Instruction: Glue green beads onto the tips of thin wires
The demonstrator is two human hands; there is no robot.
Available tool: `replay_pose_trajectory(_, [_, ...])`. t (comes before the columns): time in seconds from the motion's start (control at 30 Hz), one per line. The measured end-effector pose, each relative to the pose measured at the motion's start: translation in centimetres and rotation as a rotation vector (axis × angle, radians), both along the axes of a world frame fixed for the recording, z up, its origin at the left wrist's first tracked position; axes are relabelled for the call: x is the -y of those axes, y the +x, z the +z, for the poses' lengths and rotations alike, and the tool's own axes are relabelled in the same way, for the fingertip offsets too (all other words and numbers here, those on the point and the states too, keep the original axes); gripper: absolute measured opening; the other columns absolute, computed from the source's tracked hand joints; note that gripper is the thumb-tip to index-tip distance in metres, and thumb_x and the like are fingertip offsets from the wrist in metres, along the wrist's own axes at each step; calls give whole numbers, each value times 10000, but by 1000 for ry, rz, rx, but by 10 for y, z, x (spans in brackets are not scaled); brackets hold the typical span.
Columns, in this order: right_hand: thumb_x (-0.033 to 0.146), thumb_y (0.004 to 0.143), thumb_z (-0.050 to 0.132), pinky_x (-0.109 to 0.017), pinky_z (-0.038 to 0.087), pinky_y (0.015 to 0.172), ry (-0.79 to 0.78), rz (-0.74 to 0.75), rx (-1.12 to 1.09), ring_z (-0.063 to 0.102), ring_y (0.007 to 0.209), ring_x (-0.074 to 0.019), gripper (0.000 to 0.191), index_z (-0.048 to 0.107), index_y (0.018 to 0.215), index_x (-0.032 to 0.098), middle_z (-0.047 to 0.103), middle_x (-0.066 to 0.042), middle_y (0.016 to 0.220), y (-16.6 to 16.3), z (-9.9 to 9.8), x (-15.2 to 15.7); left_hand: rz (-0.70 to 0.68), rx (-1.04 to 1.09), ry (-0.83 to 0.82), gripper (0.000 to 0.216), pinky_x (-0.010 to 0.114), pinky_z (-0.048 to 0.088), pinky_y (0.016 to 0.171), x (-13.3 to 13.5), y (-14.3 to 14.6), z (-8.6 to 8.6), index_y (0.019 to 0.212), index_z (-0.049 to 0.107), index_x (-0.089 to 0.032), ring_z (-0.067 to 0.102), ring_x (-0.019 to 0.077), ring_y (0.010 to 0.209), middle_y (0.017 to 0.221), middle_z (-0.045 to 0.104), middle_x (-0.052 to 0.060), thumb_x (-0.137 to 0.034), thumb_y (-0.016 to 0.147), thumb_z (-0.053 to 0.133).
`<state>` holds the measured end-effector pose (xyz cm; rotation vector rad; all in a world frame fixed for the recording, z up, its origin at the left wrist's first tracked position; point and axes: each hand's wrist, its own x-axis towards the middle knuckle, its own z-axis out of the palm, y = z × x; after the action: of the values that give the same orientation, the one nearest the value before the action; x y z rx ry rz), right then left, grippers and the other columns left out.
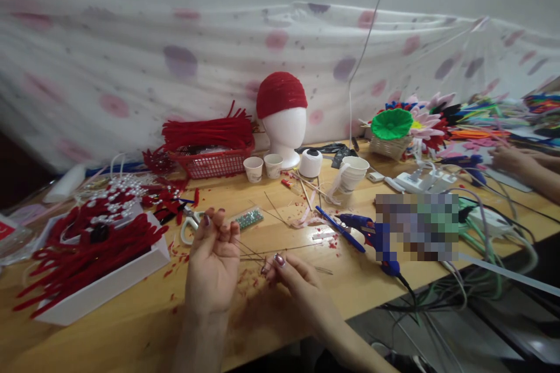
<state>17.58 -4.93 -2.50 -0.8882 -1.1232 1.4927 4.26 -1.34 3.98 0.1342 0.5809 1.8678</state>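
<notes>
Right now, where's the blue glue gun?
In the head view, the blue glue gun lies on the wooden table, to the right of the right hand pinching thin wires.

Item: thin silvery metal wires point(252, 257), small loose bundle; straight, near-horizontal, slightly fanned; one end gripped in left hand point(214, 262), mid-length pinched by right hand point(297, 282).

Your left hand point(213, 262) curls its fingers over whatever they pinch, so that stays hidden. The wires point(256, 256) at your right hand point(297, 285) are too thin to count. A pixelated patch point(417, 227) covers what lies just right of the glue gun point(371, 233). Another person's hand point(510, 158) is blurred, its arm cut off by the right edge. Both your forearms leave the bottom edge.
</notes>
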Motion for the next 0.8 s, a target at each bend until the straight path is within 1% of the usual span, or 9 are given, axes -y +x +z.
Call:
replay_pose_trajectory(0.1, [531, 861, 563, -258, 402, 705, 73, 65, 30, 535, 732, -133, 391, 669, 774, 166, 602, -18, 759, 2, 5, 1, -3, 147, -90, 425, 183, 533, 637, 2, -6, 12, 783, 654, -141, 596, 25, 485, 672, 711, -33, -20, 961, 287])
replay_pose_trajectory(0.2, [505, 884, 545, -246, 403, 694, 99, 97, 40, 531, 716, -121, 380, 667, 776, 162, 594, -12, 748, 5, 10, 2, -48, 263, -105, 457, 189, 549, 643, 6, -9, 18, 816, 630, -130, 583, 21, 461, 659, 693, -26, -26, 977, 215])
replay_pose_trajectory(0.27, [497, 867, 577, -238, 402, 679, 74, 102, 32, 531, 698, -113, 374, 653, 742, 154, 592, -10, 723, 6, 11, 2, -83, 312, -90, 474, 195, 559, 657, 8, -9, 18, 838, 624, -132, 574, 22, 456, 654, 680, -21, -34, 982, 183])
replay_pose_trajectory(0.33, [515, 830, 618, -224, 388, 622, 12, 108, 11, 521, 651, -101, 392, 616, 695, 147, 589, -7, 684, 5, 11, 2, -100, 331, -72, 495, 188, 557, 641, 9, -7, 16, 848, 624, -134, 577, 29, 474, 648, 670, -13, -35, 981, 157])
replay_pose_trajectory(0.47, [564, 768, 664, -207, 372, 572, -103, 171, -79, 523, 579, -85, 438, 529, 675, 158, 587, 12, 602, 0, 7, 2, -150, 333, 0, 485, 150, 479, 484, 10, -3, 11, 890, 639, -138, 526, 43, 458, 620, 631, -9, -85, 994, 168])
replay_pose_trajectory(0.57, [533, 769, 683, -214, 398, 579, -122, 223, -166, 565, 551, -92, 410, 503, 718, 169, 613, 15, 575, -3, 3, 1, -173, 254, 92, 366, 143, 420, 434, 11, -2, 6, 912, 658, -132, 460, 30, 423, 638, 622, -13, -91, 980, 300])
replay_pose_trajectory(0.67, [479, 761, 718, -226, 430, 576, -147, 270, -221, 604, 523, -106, 374, 531, 844, 166, 662, 2, 602, -1, -1, 0, -201, 95, 184, 93, 125, 416, 452, 14, -2, 1, 880, 684, -123, 464, 12, 448, 681, 643, -17, -86, 849, 605])
replay_pose_trajectory(0.73, [436, 742, 751, -239, 458, 605, -172, 332, -228, 635, 541, -118, 419, 561, 985, 153, 699, -20, 651, 4, -2, 1, -221, 5, 214, 147, 117, 429, 472, 17, -1, 0, 862, 701, -123, 459, 0, 454, 697, 650, -22, -96, 726, 749])
replay_pose_trajectory(0.8, [432, 750, 747, -251, 475, 658, -191, 409, -230, 668, 606, -129, 467, 588, 1067, 128, 729, -64, 732, 8, -3, 4, -227, -51, 215, 191, 108, 432, 480, 20, 2, 0, 841, 713, -128, 449, -11, 453, 711, 658, -21, -105, 671, 797])
